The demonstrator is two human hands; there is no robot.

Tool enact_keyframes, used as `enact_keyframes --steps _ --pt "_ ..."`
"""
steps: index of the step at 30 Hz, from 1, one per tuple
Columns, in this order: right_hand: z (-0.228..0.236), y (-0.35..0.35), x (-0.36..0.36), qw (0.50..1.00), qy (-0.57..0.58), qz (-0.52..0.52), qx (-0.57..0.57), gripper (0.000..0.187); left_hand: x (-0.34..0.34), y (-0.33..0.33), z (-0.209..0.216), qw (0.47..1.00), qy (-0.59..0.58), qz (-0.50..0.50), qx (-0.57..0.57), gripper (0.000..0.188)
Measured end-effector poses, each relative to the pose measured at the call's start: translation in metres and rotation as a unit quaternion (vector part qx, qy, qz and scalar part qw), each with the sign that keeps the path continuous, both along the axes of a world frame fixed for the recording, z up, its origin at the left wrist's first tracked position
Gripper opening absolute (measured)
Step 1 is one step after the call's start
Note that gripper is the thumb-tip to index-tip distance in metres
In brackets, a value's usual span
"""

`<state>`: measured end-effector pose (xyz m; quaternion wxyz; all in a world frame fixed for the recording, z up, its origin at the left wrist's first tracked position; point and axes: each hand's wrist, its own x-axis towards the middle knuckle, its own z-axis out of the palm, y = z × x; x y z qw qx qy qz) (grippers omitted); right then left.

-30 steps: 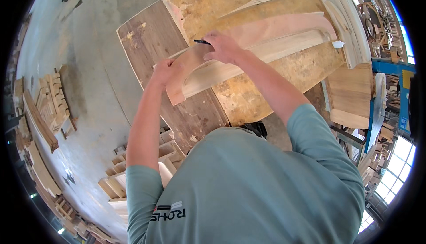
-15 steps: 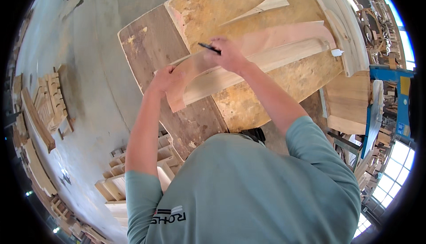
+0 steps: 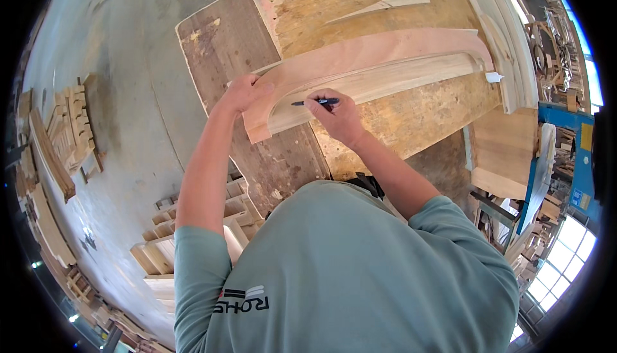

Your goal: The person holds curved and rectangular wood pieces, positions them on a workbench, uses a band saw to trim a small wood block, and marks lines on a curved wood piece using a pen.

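Observation:
A long, thin pinkish wooden template with a curved inner edge lies over a paler wooden board, both across the workbench. At the template's left end, my left hand grips its edge, thumb side on top; the fingers underneath are hidden. My right hand pinches a dark pen just below the template's inner curve. The pen points left over the pale board; whether its tip touches the wood I cannot tell.
A narrow, tapered offcut lies at the bench's far side. Long pale boards line its right end, near a small white piece. Wooden parts are stacked on the floor at left and beside my left arm.
My right hand has come down and slightly right, from over the template to over the pale board, with the pen turned nearly level. My left hand keeps hold of the template's left end.

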<state>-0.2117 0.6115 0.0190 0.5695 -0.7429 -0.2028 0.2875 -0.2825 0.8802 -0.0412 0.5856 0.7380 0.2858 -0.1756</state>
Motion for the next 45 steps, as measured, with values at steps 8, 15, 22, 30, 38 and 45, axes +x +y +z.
enact_keyframes --steps 8,15,22,30,38,45 --pt "0.007 0.014 -0.025 0.985 -0.142 0.102 0.001 0.012 0.002 -0.008 0.011 0.999 0.000 -0.007 0.054 0.048" --pt "0.011 0.018 -0.025 0.988 -0.124 0.086 -0.018 0.011 -0.003 -0.005 0.005 0.997 -0.019 -0.012 0.079 0.053" --pt "0.014 0.027 -0.027 0.982 -0.159 0.103 -0.012 0.012 -0.003 -0.004 0.006 0.995 -0.022 -0.028 0.097 0.057" --pt "0.009 0.038 -0.028 0.966 -0.207 0.153 -0.027 0.015 -0.001 -0.006 0.004 0.999 -0.002 0.011 0.038 0.051" --pt "-0.001 0.040 -0.024 0.956 -0.264 0.117 -0.042 0.010 0.000 -0.007 0.009 0.998 -0.003 -0.009 0.056 0.048" --pt "-0.003 0.039 -0.031 0.925 -0.330 0.188 -0.035 0.011 0.001 -0.005 0.008 0.998 0.004 -0.017 0.060 0.050"
